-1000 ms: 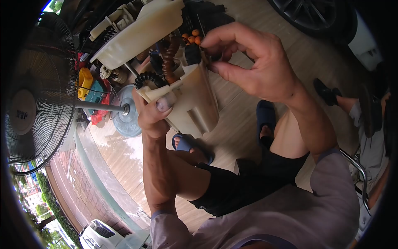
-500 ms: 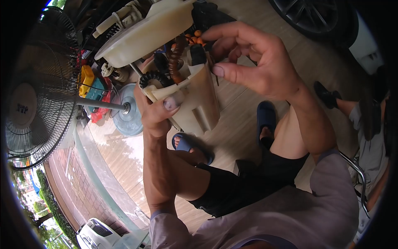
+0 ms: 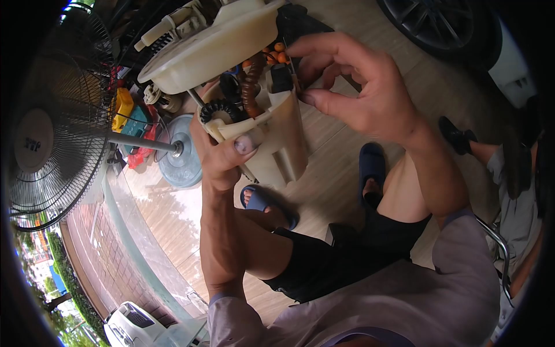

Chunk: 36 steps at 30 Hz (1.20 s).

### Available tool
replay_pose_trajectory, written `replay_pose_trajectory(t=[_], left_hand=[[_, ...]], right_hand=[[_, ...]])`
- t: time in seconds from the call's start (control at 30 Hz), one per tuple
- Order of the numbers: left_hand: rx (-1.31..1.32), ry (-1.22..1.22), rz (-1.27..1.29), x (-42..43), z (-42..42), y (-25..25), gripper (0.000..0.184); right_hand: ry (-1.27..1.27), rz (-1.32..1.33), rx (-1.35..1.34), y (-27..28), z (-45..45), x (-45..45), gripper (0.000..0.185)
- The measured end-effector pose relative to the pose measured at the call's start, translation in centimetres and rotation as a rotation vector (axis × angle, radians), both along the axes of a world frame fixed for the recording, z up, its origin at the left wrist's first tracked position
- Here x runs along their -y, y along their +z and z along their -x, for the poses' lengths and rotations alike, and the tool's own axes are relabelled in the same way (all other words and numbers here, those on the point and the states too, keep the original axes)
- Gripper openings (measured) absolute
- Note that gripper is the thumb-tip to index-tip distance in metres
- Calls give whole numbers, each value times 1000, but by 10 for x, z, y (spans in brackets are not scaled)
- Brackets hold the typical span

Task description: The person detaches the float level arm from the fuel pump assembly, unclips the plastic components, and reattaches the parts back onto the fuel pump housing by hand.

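A cream plastic fuel pump module [image 3: 277, 141] hangs tilted in front of me, its wide round flange [image 3: 208, 49] raised above the cup by a metal rod. My left hand [image 3: 228, 153] is wrapped around the cup, thumb across its near wall. Between flange and cup show a brown coiled hose [image 3: 251, 87], a black corrugated tube [image 3: 221, 109] and a black block [image 3: 281, 77]. At the cup's right side, my right hand [image 3: 364, 87] has thumb and fingers closed about a thin dark rod [image 3: 294, 72]; its exact grip is partly hidden.
A standing fan [image 3: 46, 144] is at left, its round base [image 3: 179, 153] on the floor near yellow and teal items. Orange fruits [image 3: 280, 55] lie behind the module. A car wheel [image 3: 439, 26] stands upper right. Another person's leg [image 3: 485, 151] and a metal chair frame [image 3: 500, 243] are at right.
The module appears slightly lower and further right in view, as does the background. My right fingers have shifted a little at the cup's side. My left hand keeps its hold.
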<state>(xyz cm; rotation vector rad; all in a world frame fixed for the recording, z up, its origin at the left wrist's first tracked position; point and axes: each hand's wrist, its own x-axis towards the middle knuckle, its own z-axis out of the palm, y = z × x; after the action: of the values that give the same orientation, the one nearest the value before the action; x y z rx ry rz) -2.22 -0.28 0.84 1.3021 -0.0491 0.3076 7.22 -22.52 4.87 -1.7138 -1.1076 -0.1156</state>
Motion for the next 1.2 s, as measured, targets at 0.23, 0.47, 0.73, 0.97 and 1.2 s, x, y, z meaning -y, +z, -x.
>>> replay_pose_trajectory(t=[0.23,0.47,0.73,0.97,1.2], left_hand=[[43,17,25,0,1,-1,96],[148,-47,-90,0,-5,6,98],[252,-85,-125,-3,-4,0,97],[234,-69,-120,-1,-3,0,98],[222,-59,-111,0,-2,-1,99]], right_hand=[[-23,-37,48,-2,0,-1,46],[171,-111,-381,2,2,2,47],[109,-98,-166,3,3,2,50],[11,-51,133,-3,-2,-1,52],[214,-145,-393,2,2,1,50]])
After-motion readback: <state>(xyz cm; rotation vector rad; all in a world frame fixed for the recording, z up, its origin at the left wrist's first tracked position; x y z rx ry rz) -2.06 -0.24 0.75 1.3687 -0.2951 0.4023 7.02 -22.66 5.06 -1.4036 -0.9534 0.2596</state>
